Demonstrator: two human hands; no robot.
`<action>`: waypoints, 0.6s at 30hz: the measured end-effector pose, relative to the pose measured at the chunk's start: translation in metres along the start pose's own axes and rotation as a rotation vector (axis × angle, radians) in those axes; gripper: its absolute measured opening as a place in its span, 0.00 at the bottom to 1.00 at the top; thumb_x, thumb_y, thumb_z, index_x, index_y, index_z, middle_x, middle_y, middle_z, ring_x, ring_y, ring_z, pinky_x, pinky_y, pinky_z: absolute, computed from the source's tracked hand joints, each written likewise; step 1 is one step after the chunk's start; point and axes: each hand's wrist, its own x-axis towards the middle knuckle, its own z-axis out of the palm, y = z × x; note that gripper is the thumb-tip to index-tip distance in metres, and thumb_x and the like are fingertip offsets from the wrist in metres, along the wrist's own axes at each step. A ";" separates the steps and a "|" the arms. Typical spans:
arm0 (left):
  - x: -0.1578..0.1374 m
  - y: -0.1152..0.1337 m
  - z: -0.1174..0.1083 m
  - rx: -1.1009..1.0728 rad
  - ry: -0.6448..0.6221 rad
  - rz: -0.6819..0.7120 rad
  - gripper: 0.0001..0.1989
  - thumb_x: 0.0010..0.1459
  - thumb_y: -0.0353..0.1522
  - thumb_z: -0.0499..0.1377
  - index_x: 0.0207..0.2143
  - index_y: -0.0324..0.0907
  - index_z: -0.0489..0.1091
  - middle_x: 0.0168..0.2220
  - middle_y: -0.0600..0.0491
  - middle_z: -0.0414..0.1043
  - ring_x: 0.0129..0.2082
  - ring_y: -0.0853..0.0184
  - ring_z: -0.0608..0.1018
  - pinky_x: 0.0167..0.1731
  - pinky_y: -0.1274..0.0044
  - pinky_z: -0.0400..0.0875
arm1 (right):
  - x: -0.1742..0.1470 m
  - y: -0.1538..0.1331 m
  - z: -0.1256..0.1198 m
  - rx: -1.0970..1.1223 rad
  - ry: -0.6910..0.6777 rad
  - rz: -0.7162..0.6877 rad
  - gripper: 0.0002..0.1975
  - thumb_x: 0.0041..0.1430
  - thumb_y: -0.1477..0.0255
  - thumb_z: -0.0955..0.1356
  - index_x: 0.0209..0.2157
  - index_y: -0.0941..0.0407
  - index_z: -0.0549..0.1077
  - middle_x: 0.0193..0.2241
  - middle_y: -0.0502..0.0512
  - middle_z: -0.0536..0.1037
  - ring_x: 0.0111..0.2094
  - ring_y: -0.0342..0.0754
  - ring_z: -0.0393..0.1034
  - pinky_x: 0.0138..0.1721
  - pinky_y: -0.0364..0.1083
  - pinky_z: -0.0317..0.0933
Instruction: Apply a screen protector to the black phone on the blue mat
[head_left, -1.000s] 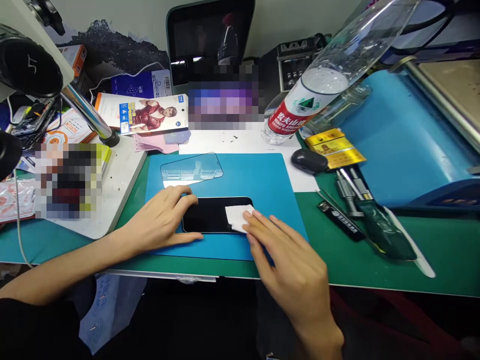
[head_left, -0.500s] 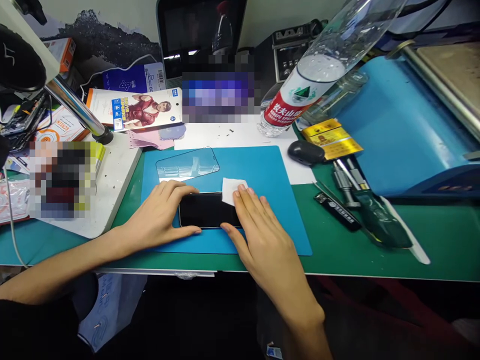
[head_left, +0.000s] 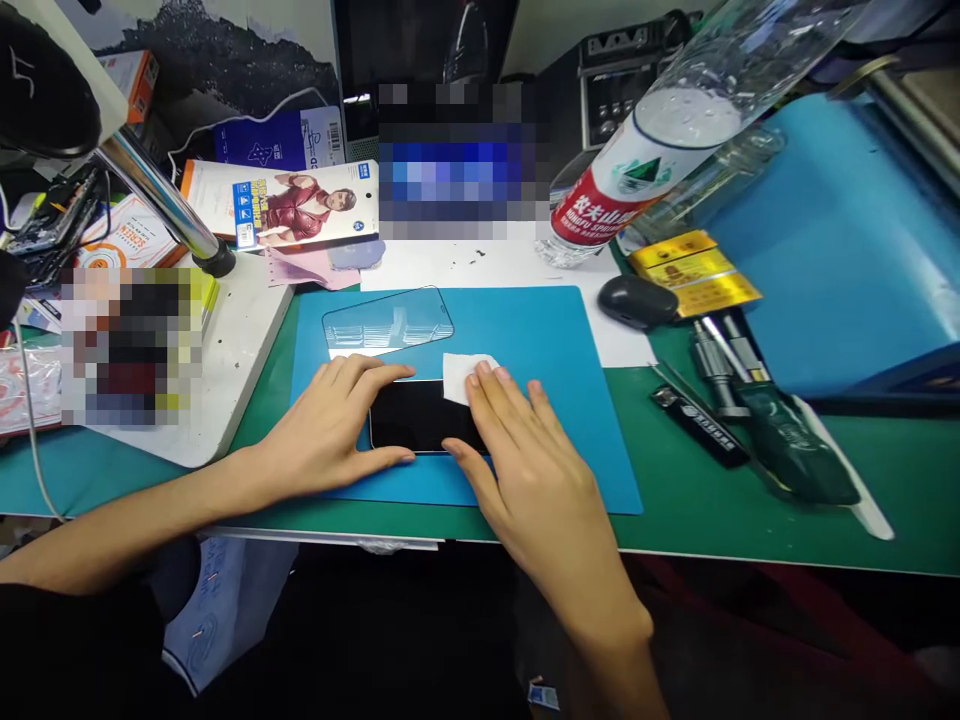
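Note:
A black-screened phone (head_left: 416, 420) lies face up and lengthwise on a blue mat (head_left: 540, 330). My left hand (head_left: 322, 425) holds its left end, thumb along the near edge and fingers along the far edge. Under the flat fingers of my right hand (head_left: 529, 470) a folded white wipe (head_left: 459, 378) is pressed on the right part of the screen, and my right thumb rests by the near edge. That end of the phone is hidden by my right hand. Behind the phone lies a clear, black-edged glass screen protector (head_left: 386, 322).
A tilted-looking plastic water bottle (head_left: 600, 210) stands at the back right, near a black mouse (head_left: 637, 302) and a yellow packet (head_left: 697, 275). Several tools, one green-handled (head_left: 802, 450), lie on the right. A lamp post (head_left: 161, 195) rises from a white base (head_left: 251, 330) on the left.
The wipe and my right hand have slid slightly left over the screen. My left hand keeps its hold on the phone. The whole view has shifted a little.

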 end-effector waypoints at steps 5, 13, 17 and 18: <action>-0.001 0.000 0.003 0.033 -0.002 0.010 0.37 0.69 0.54 0.61 0.69 0.44 0.56 0.61 0.38 0.69 0.60 0.46 0.74 0.58 0.53 0.72 | -0.035 -0.017 -0.009 0.028 -0.022 0.017 0.39 0.75 0.63 0.66 0.79 0.57 0.48 0.72 0.67 0.65 0.73 0.62 0.61 0.74 0.67 0.58; -0.001 0.000 0.002 0.015 0.007 0.007 0.38 0.68 0.55 0.61 0.68 0.43 0.57 0.60 0.39 0.69 0.58 0.47 0.73 0.58 0.55 0.72 | -0.007 -0.012 0.000 0.029 -0.008 0.000 0.38 0.75 0.65 0.67 0.78 0.59 0.49 0.72 0.68 0.65 0.74 0.62 0.59 0.74 0.68 0.57; 0.001 0.000 0.001 0.002 0.007 0.007 0.37 0.68 0.54 0.62 0.68 0.43 0.57 0.60 0.39 0.69 0.59 0.48 0.74 0.59 0.55 0.71 | 0.004 -0.013 0.003 0.021 0.001 0.000 0.37 0.75 0.64 0.67 0.77 0.62 0.52 0.72 0.70 0.65 0.75 0.61 0.58 0.76 0.66 0.55; 0.000 0.001 0.002 0.002 0.009 0.009 0.37 0.68 0.54 0.62 0.68 0.43 0.57 0.60 0.39 0.69 0.59 0.48 0.73 0.59 0.55 0.71 | -0.002 -0.016 0.001 0.018 -0.008 -0.009 0.37 0.75 0.65 0.66 0.77 0.62 0.52 0.72 0.70 0.65 0.75 0.60 0.58 0.76 0.65 0.54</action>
